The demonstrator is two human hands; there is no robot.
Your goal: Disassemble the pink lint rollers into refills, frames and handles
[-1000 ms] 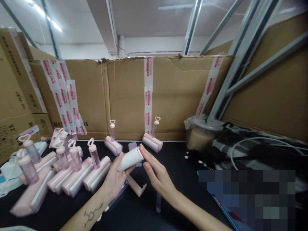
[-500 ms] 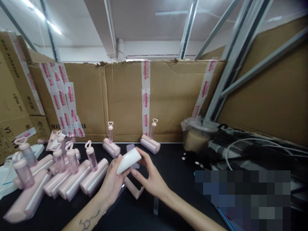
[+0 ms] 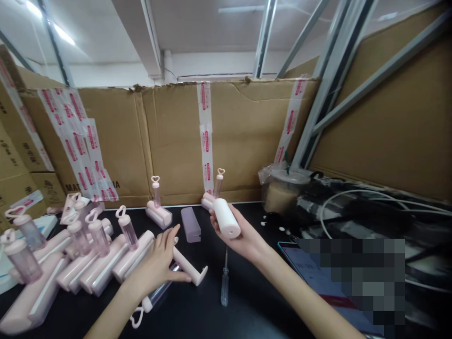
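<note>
My right hand (image 3: 243, 235) is wrapped round a white cylinder (image 3: 226, 219), held tilted above the table with its round end facing me. My left hand (image 3: 160, 261) is open, with fingers apart, over the near end of a pale pink curved shell (image 3: 189, 266). Its thumb lies against or just above the shell; I cannot tell which. Beneath that hand lies a clear tube with a pink heart-shaped loop (image 3: 137, 316), partly hidden. A translucent purple cover (image 3: 190, 224) rests beyond the shell, and a screwdriver with a clear handle (image 3: 225, 286) lies to its right.
Several pink cylinders with upright heart-loop tubes (image 3: 134, 259) crowd the left side. Two similar ones stand at the back, one (image 3: 158, 214) left of the cover. On the right are a drink cup (image 3: 282, 193), a phone-like device (image 3: 300, 266) and cables. A cardboard wall (image 3: 176, 141) closes the back.
My left hand has let go of the white cylinder and moved down left to the pink shell. My right hand has taken the cylinder to the right and turned it. The view has shifted slightly.
</note>
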